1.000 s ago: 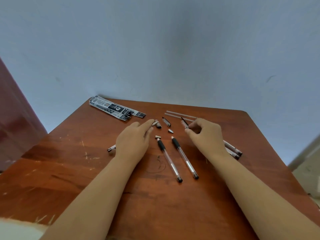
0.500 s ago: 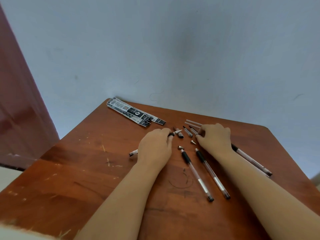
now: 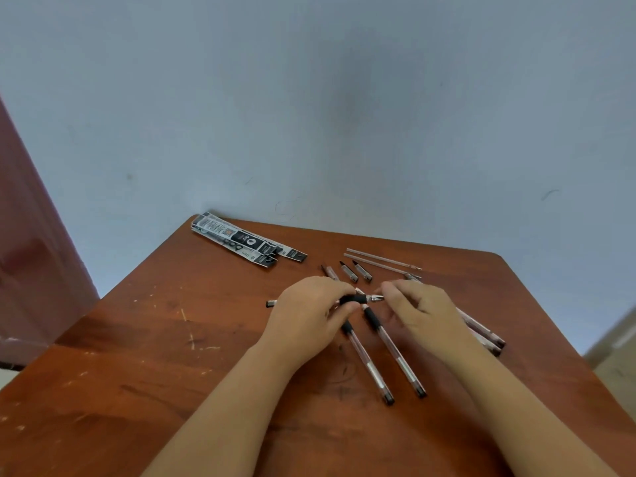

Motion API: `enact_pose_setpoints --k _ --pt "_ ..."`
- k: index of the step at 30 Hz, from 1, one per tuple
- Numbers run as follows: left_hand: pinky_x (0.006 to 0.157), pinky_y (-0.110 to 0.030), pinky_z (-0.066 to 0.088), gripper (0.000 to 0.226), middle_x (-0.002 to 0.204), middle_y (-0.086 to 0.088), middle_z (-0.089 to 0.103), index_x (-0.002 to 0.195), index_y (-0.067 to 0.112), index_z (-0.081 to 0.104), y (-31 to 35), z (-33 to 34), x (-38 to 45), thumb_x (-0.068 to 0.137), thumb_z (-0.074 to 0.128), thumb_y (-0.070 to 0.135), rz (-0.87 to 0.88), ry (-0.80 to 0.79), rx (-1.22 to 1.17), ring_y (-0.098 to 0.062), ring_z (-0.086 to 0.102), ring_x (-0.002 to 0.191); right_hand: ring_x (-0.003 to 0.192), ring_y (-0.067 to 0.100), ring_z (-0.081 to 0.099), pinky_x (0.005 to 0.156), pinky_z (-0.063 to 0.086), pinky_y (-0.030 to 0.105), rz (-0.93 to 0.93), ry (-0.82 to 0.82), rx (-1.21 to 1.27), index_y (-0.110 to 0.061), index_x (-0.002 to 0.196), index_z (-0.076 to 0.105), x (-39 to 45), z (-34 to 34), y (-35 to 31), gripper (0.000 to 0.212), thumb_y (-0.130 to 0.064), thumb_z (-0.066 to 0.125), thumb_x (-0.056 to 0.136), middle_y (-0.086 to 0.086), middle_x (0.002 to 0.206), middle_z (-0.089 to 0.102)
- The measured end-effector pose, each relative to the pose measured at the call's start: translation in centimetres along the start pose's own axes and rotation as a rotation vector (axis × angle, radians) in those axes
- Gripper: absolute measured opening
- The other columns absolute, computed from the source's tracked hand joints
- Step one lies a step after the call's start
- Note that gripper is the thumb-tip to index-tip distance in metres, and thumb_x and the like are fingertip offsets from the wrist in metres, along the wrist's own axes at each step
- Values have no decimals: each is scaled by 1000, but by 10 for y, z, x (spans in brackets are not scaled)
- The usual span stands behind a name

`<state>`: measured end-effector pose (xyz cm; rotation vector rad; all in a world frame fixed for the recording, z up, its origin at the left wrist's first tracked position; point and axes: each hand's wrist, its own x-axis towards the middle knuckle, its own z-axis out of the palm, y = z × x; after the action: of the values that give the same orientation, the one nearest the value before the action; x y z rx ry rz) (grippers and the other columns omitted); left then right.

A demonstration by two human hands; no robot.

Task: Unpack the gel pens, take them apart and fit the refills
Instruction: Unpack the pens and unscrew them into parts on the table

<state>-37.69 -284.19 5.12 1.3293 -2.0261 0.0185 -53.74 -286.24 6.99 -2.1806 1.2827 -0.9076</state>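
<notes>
On the wooden surface (image 3: 144,342), flattened black-and-white pen packets (image 3: 241,241) lie at the far left, their contents not visible. The left hand (image 3: 309,318) pinches a clear gel pen (image 3: 359,299) by its black grip, lying left to right with its metal tip pointing right at the right hand (image 3: 421,311), whose curled fingers touch that tip. Two clear pens (image 3: 385,352) lie beneath, tips far, with refills (image 3: 382,261) far right.

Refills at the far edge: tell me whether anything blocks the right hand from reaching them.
Nothing visible does. The right hand is at the tip of the pen gripped by the left hand; bare table lies between it and the refills.
</notes>
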Motion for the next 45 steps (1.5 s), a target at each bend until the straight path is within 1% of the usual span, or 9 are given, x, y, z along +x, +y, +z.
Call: enact_pose_setpoints --k 2,5,15,20,23,26,31,37,45 --pt "61 -14 41 25 71 3 69 85 16 70 -2 4 -1 78 53 32 28 26 -2 -11 62 66 56 -6 49 56 37 9 -36 -59 -71 -28 51 40 -1 2 3 41 -23 42 91 -10 49 41" --pt "72 -19 40 31 72 2 70 86 15 70 -4 9 -1 78 47 34 36 27 -24 -8 53 76 50 -5 48 54 38 9 -40 -123 -55 -29 53 42 -1 0 9 39 -24 42 91 -10 49 41" --pt "71 -13 38 36 74 2 71 91 14 71 -2 10 -3 80 45 37 18 -13 -73 -9 52 84 61 -9 55 58 42 5 -72 -151 106 -32 85 57 -3 -7 14 10 -23 53 86 -16 69 59" --pt "75 -14 39 35 75 2 70 90 13 71 0 10 -4 78 48 36 19 -13 -55 -7 51 85 52 3 49 55 40 11 -43 -161 12 -27 65 57 -3 -4 13 30 -30 42 90 -9 60 57" --pt "75 -13 37 35 75 2 70 90 14 71 0 10 -4 77 47 36 14 -12 -49 -8 50 86 60 0 52 60 42 5 -68 -153 13 -23 87 65 -4 -4 15 10 -23 55 86 -20 69 56" --pt "76 -13 36 34 76 4 70 90 17 71 0 9 -4 78 47 36 3 -6 -44 -8 50 86 70 -3 54 63 42 2 -54 -133 67 -25 105 60 -3 -3 17 24 -25 60 82 -26 80 52" --pt "74 -11 37 34 75 6 70 89 18 71 0 8 -4 78 46 37 20 -32 -21 -7 51 87 60 -2 53 57 41 9 -82 -156 -17 -27 79 60 -3 -1 15 15 -26 49 89 -15 66 56" --pt "62 -8 38 33 75 5 69 90 19 71 0 5 -2 77 49 39 -11 -53 -55 -5 57 73 70 -19 51 62 41 0 -46 -115 57 -22 106 61 -3 -4 15 23 -25 57 83 -24 77 53" --pt "64 -14 41 22 80 4 68 96 20 70 -2 4 -1 80 59 30 -61 -13 -75 -2 54 73 71 -17 51 64 39 -1 -36 -34 45 -19 89 69 -2 -14 18 13 -14 59 82 -23 73 56"
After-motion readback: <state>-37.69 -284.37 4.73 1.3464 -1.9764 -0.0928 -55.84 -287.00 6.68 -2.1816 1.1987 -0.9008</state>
